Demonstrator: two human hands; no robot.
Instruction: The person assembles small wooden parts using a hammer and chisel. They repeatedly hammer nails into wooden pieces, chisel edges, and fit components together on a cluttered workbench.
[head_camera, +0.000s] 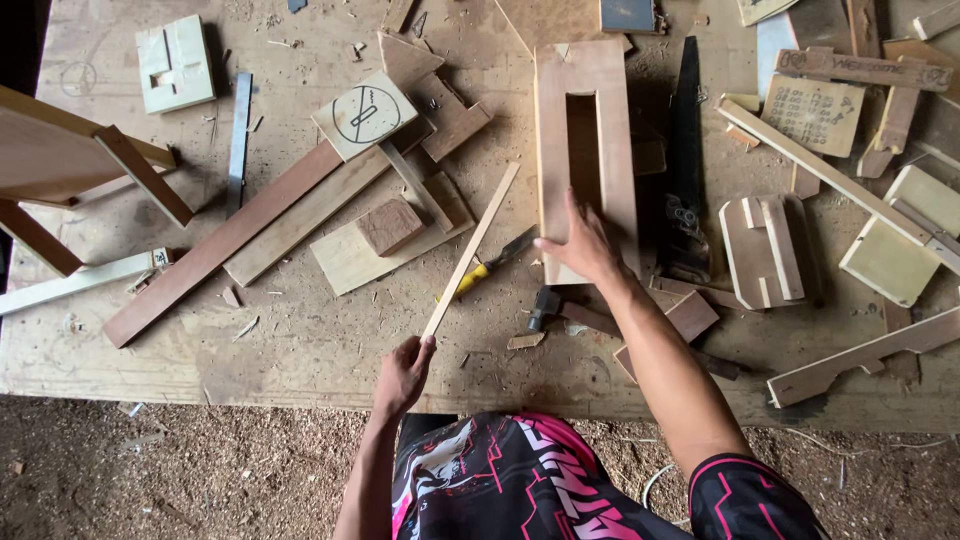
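Workbench (300, 360) cluttered with offcuts. Left hand (403, 375) pinches thin strip (472, 250) at lower centre; right hand (585, 250) flat, open, on slotted box (585, 150) (centre-top). Risk: strip snapping under leverage, box sliding onto handsaw (685, 160).

This is a woodworking shop. A worn plywood worktop (300, 350) is strewn with offcuts, planks (215, 250), thin strips (470, 250) and sawn plywood shapes. Hand tools lie among them: a black handsaw (685, 150), a hammer (545, 305) and a yellow-handled chisel (480, 275). Chips and dust cover the boards, and sawdust (200, 470) lies thick on the dirt floor below the worktop's edge.
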